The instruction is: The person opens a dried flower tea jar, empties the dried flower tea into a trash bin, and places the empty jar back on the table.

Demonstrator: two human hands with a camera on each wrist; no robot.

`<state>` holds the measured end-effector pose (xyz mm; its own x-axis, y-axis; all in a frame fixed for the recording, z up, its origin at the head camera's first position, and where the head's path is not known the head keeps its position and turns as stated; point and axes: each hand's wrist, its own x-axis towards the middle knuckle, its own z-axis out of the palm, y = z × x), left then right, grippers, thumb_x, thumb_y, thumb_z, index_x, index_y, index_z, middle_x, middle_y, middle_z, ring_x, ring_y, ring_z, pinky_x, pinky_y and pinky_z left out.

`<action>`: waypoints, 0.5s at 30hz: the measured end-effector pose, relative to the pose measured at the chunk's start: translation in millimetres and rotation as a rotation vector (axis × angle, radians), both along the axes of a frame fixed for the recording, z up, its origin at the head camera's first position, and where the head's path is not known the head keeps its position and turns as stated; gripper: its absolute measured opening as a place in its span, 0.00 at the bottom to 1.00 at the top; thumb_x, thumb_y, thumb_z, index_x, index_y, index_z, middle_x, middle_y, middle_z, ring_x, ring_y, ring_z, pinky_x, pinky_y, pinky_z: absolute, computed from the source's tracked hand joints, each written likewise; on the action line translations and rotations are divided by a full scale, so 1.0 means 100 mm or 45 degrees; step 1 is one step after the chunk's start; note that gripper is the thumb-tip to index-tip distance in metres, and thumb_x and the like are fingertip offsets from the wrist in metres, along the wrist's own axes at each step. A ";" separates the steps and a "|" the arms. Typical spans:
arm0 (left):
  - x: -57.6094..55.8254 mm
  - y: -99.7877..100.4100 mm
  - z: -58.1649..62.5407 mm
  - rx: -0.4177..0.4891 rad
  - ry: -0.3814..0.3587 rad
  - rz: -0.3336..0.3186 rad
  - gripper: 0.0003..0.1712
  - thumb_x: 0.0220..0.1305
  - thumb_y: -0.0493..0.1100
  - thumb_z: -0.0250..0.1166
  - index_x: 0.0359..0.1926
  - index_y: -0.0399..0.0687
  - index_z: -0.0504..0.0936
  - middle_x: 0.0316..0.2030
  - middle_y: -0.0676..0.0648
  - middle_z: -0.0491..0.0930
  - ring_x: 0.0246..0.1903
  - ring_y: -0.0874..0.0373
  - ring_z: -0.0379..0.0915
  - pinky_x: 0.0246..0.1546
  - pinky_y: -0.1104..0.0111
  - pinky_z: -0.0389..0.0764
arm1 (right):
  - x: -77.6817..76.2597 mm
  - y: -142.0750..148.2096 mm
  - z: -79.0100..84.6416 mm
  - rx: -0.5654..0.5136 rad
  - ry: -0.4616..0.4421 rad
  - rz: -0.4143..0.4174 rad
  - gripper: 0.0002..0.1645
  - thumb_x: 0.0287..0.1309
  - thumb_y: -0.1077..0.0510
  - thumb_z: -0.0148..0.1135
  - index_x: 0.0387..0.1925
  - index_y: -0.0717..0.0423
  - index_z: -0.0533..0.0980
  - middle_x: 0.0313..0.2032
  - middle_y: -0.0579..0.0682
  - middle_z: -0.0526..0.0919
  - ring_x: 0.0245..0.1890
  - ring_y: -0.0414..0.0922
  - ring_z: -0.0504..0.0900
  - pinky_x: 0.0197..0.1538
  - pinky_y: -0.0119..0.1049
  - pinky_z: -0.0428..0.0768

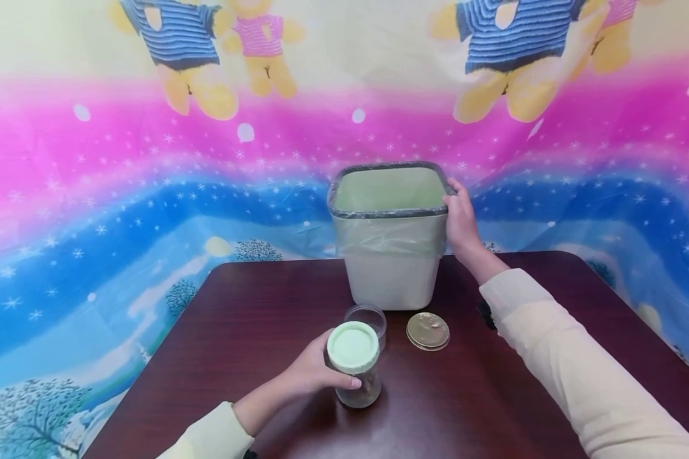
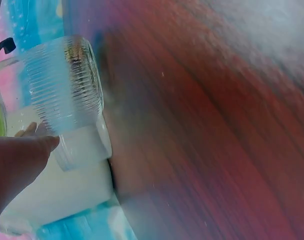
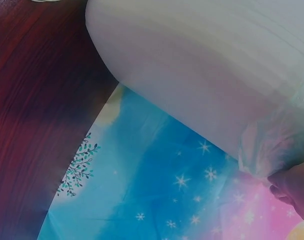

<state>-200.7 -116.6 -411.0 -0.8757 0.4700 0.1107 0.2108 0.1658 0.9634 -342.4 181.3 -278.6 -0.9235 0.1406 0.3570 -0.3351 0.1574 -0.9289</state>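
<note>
My left hand (image 1: 316,368) grips a clear ribbed jar (image 1: 360,390) with a pale green lid (image 1: 353,346) near the middle of the table. In the left wrist view the thumb (image 2: 22,157) lies against the glass of the jar (image 2: 67,85). At the back, my right hand (image 1: 462,220) holds the right rim of a light-coloured trash bin (image 1: 393,274). A thin clear plastic bag (image 1: 387,239) lines it and folds over the outside under a dark rim. The right wrist view shows the fingers (image 3: 287,192) at the gathered bag.
Just behind the jar stands a clear round container (image 1: 367,312), partly hidden by the lid. A gold-coloured round lid (image 1: 428,330) lies to its right, before the bin. The dark wooden table (image 1: 252,306) ends at a printed cloth backdrop (image 1: 252,210).
</note>
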 end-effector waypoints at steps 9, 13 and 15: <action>-0.02 0.21 -0.08 0.046 -0.024 -0.025 0.44 0.40 0.35 0.79 0.62 0.46 0.70 0.48 0.49 0.79 0.51 0.55 0.74 0.58 0.64 0.68 | 0.07 0.03 -0.04 0.043 -0.024 0.027 0.35 0.73 0.44 0.32 0.77 0.48 0.44 0.75 0.49 0.44 0.73 0.49 0.45 0.71 0.53 0.49; -0.03 0.29 -0.10 0.057 -0.017 -0.035 0.46 0.40 0.35 0.80 0.63 0.48 0.71 0.49 0.50 0.79 0.52 0.56 0.74 0.59 0.64 0.66 | 0.12 0.06 -0.08 0.077 -0.001 0.035 0.38 0.74 0.38 0.30 0.77 0.49 0.42 0.75 0.51 0.43 0.74 0.50 0.43 0.71 0.53 0.46; -0.03 0.31 -0.09 0.051 -0.008 -0.036 0.46 0.39 0.35 0.80 0.63 0.50 0.71 0.49 0.51 0.79 0.52 0.57 0.74 0.59 0.64 0.66 | 0.15 0.08 -0.09 0.098 0.004 0.033 0.40 0.73 0.35 0.29 0.77 0.50 0.42 0.75 0.51 0.43 0.74 0.51 0.42 0.71 0.54 0.45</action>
<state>-204.0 -85.1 -420.4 -0.8631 0.4896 0.1243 0.2084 0.1210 0.9705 -327.1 189.4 -287.8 -0.9254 0.0885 0.3685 -0.3427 0.2195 -0.9134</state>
